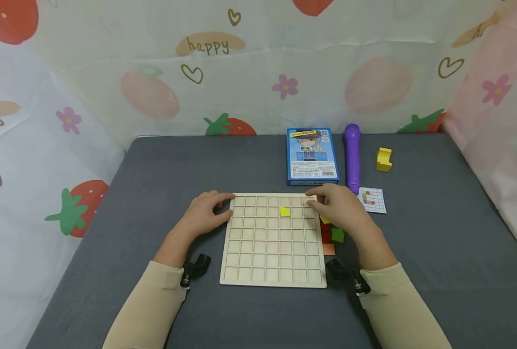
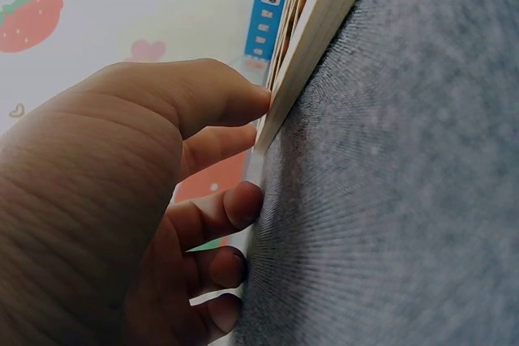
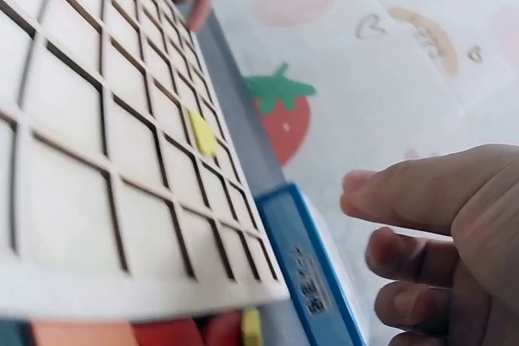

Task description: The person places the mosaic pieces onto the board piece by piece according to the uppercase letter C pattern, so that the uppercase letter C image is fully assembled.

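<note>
A pale wooden grid board (image 1: 273,241) lies flat on the grey cloth, with one yellow tile (image 1: 285,212) in a cell near its far edge. At the far left corner, my left hand (image 1: 206,213) touches the board with thumb and index finger; in the left wrist view its thumb (image 2: 231,103) rests against the board's side while the other fingers curl loosely. My right hand (image 1: 338,206) is by the far right corner. In the right wrist view its thumb and fingers stand apart from the board with nothing between them.
Red pieces (image 1: 326,236), a green block (image 1: 337,235) and an orange piece (image 1: 329,249) peek out along the board's right edge. Behind are a blue box (image 1: 312,155), a purple microphone-shaped stick (image 1: 352,157), a yellow curved block (image 1: 383,160) and a grid card (image 1: 373,202).
</note>
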Demonstrator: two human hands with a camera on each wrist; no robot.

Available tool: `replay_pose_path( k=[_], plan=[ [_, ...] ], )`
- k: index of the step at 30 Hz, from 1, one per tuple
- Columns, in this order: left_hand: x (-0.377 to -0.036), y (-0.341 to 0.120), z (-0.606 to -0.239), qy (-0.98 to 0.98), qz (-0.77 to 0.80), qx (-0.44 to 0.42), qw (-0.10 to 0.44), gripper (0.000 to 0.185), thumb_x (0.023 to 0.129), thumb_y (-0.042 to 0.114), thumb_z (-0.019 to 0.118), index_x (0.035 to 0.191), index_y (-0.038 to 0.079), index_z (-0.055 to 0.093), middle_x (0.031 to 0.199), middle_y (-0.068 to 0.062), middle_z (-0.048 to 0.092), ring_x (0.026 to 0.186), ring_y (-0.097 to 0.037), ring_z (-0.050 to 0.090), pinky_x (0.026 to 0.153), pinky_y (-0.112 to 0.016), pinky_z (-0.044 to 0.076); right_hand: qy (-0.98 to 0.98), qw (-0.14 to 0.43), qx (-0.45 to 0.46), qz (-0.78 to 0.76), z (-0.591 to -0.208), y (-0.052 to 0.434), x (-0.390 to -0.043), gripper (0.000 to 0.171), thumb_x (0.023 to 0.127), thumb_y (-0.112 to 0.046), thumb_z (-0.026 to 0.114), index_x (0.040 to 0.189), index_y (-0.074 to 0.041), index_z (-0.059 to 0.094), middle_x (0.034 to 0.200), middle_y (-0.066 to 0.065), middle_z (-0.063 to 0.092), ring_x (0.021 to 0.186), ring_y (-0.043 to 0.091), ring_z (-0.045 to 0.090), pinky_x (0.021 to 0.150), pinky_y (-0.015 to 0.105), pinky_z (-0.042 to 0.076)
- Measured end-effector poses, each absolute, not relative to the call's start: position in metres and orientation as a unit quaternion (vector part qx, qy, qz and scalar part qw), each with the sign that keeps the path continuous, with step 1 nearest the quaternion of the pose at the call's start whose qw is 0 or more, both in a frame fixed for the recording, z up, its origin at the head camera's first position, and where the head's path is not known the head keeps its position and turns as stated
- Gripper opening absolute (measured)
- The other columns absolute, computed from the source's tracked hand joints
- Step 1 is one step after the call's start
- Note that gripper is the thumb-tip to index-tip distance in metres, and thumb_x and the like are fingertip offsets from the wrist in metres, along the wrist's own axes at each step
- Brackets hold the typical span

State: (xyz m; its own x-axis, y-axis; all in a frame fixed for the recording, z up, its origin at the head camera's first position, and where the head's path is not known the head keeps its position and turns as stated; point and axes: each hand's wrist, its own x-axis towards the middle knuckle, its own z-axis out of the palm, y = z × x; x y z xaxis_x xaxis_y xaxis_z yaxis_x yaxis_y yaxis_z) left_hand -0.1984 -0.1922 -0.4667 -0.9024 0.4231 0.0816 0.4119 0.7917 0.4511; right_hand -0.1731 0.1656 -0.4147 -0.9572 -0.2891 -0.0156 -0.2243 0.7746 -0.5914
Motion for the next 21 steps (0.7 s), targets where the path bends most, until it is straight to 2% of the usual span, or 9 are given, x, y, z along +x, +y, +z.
replay_pose_path(
  k=[5,10,16,21],
  plan=[
    [-0.200,-0.193,-0.468,0.946,0.235,0.221,0.009,0.042,0.097,0.028,0.071,0.137,0.015,0.067,0.087,-0.002,0.050,0.077,-0.021,0.040,0.074,-0.040,0.031,0.937,0.088,-0.119,-0.317,-0.414,0.183,-0.176,0.032,0.099,-0.018,0.069,0.127,-0.005,0.072,0.082,0.004,0.057,0.063,0.019,0.048,0.056,0.034,0.039],
    [-0.199,-0.193,-0.469,0.946,0.236,0.221,0.011,0.042,0.097,0.028,0.071,0.137,0.016,0.067,0.088,-0.002,0.050,0.078,-0.021,0.040,0.074,-0.040,0.031,0.931,0.141,-0.095,-0.324,-0.416,0.197,-0.176,0.032,0.096,-0.013,0.069,0.125,-0.003,0.072,0.081,0.007,0.052,0.068,0.021,0.047,0.058,0.034,0.037],
    [-0.199,-0.192,-0.468,0.946,0.237,0.218,0.013,0.043,0.097,0.030,0.072,0.138,0.016,0.067,0.088,-0.002,0.050,0.078,-0.021,0.039,0.074,-0.041,0.030,0.915,0.204,-0.087,-0.337,-0.419,0.210,-0.177,0.028,0.090,0.001,0.071,0.117,0.002,0.070,0.079,0.008,0.052,0.075,0.023,0.049,0.065,0.035,0.040],
    [-0.199,-0.193,-0.469,0.946,0.239,0.218,0.014,0.043,0.097,0.030,0.071,0.137,0.016,0.067,0.088,-0.002,0.050,0.078,-0.021,0.039,0.074,-0.041,0.030,0.909,0.234,-0.084,-0.334,-0.424,0.213,-0.178,0.024,0.087,0.001,0.074,0.111,0.001,0.069,0.085,0.010,0.059,0.079,0.025,0.054,0.068,0.036,0.045]
  ],
)
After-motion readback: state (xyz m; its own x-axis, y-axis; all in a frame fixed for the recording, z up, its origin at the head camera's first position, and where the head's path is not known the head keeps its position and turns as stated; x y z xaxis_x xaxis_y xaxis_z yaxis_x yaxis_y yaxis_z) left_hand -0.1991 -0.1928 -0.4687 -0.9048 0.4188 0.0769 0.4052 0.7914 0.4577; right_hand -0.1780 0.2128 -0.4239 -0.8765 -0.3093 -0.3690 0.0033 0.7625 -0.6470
